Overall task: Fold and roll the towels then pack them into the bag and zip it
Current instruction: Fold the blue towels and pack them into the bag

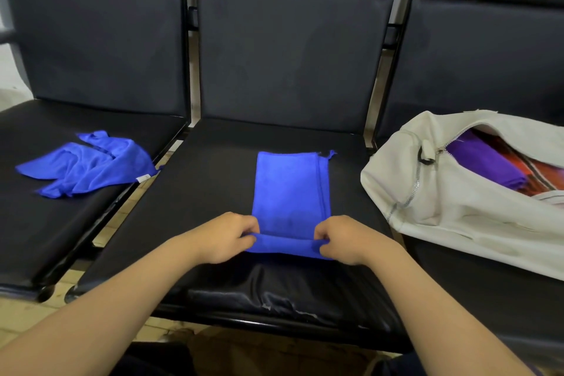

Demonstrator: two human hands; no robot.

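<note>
Pinching the near rolled edge of the folded blue towel (290,192), left hand (227,238) and right hand (345,239) curl round its two ends on the black padded middle seat (213,177). Rest of the towel lies flat beyond the grip. Far left of grip, next seat: crumpled blue towel (88,163). Right of grip: white bag (442,207), zip open, purple towel (485,162) inside. Tiled floor (30,314) under the bench.

My left hand (227,238) and right hand (348,239) are bare, without rings or a watch. My forearms (122,299) are unsleeved. Dark navy cloth (158,360), seemingly my trousers, shows beneath them.
</note>
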